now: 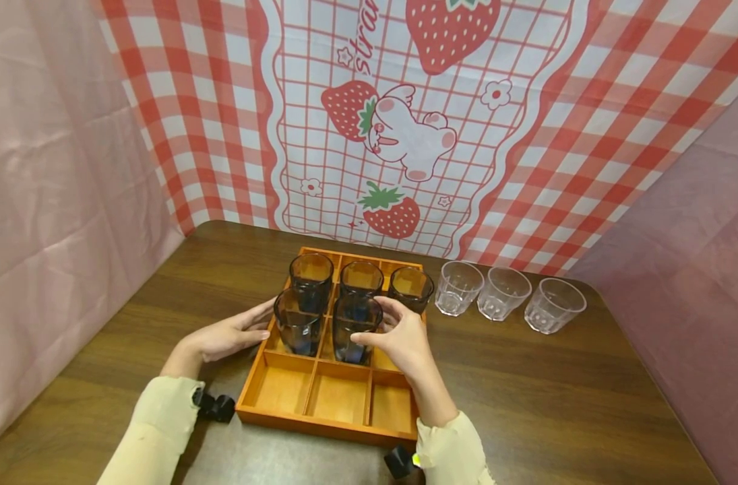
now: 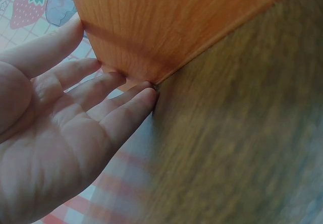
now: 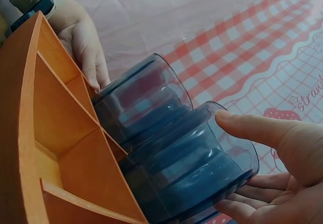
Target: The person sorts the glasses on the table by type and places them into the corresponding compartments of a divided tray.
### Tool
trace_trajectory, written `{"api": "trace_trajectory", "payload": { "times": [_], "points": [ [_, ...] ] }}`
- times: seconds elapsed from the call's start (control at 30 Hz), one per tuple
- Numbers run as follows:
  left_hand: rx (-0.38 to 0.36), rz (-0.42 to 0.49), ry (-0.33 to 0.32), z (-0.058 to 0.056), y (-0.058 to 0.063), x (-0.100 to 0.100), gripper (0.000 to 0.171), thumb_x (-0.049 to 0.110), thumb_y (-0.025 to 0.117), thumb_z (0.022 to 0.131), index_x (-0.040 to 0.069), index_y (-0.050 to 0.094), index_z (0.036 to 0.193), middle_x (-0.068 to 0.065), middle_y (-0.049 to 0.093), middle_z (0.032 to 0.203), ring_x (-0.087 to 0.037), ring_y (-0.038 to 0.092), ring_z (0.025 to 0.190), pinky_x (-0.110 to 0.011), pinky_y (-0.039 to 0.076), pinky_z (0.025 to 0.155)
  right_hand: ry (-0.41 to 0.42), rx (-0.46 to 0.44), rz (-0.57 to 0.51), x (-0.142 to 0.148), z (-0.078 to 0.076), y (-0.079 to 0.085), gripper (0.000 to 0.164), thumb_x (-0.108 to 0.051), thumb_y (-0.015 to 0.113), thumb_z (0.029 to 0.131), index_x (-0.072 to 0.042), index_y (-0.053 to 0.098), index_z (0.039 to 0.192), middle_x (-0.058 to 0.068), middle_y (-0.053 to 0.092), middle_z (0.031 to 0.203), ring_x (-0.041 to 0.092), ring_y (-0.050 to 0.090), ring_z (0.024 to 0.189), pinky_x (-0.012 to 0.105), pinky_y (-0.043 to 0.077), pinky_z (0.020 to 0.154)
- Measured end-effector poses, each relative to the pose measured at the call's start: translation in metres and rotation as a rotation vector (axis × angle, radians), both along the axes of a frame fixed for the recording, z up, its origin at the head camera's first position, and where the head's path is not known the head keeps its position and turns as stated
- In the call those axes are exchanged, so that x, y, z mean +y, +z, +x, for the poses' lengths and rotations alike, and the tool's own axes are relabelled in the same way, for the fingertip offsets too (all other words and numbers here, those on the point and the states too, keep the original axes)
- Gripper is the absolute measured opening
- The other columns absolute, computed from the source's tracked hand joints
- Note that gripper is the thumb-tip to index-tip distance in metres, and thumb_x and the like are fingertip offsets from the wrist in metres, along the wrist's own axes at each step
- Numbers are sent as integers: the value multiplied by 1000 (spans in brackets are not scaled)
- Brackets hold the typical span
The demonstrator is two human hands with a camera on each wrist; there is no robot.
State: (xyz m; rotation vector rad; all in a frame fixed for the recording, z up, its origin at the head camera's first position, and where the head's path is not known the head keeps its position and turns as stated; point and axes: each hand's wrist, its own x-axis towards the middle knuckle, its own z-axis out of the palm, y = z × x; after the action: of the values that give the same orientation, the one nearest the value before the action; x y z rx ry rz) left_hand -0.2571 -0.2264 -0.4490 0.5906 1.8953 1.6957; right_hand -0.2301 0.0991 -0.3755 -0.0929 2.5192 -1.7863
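My right hand [image 1: 407, 341] grips a dark tinted glass [image 1: 346, 345] near its rim, thumb on the near side and fingers behind. In the right wrist view, this glass [image 3: 186, 168] has its lower part inside the middle compartment of a wooden divided tray [image 1: 308, 429]. Another dark glass [image 1: 298, 330] stands to its left in the same row. Three more, left [image 1: 311, 279], middle [image 1: 361, 276] and right [image 1: 410, 286], fill the back row. My left hand [image 1: 232, 337], fingers extended, touches the tray's outer side [image 2: 151, 27] with its fingertips.
Three clear glasses, the first [image 1: 457, 289], the second [image 1: 502, 294] and the third [image 1: 552, 308], stand in a row on the brown table [image 1: 526, 397] right of the tray. A strawberry-print checked cloth [image 1: 223, 121] hangs behind the table, with pink cloth [image 1: 47, 168] at the sides.
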Motion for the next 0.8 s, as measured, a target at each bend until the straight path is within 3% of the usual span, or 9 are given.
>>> {"api": "trace_trajectory", "payload": {
  "times": [0.4, 0.6, 0.8],
  "points": [
    [-10, 0, 10, -1, -1, -1, 73, 13, 47, 102, 13, -1, 157, -21, -5, 163, -39, 3, 148, -13, 37, 102, -2, 6, 17, 0, -1, -4, 73, -15, 89, 67, -9, 57, 132, 12, 57, 137, 32, 53, 129, 44, 45, 105],
    [-10, -15, 14, 1, 1, -1, 71, 12, 45, 103, 13, -1, 157, -21, -4, 163, -39, 3, 148, -20, 36, 106, -32, 30, 43, -2, 0, -5, 73, -17, 89, 66, -10, 58, 131, 11, 59, 135, 31, 55, 127, 43, 47, 102],
    [-10, -11, 7, 1, 1, -1, 71, 11, 44, 103, 12, -2, 157, -22, -5, 162, -39, 2, 148, -16, 36, 104, -28, 48, 72, -3, 2, -5, 73, -17, 90, 66, -9, 57, 130, 11, 61, 132, 31, 56, 124, 44, 47, 102]
  ]
}}
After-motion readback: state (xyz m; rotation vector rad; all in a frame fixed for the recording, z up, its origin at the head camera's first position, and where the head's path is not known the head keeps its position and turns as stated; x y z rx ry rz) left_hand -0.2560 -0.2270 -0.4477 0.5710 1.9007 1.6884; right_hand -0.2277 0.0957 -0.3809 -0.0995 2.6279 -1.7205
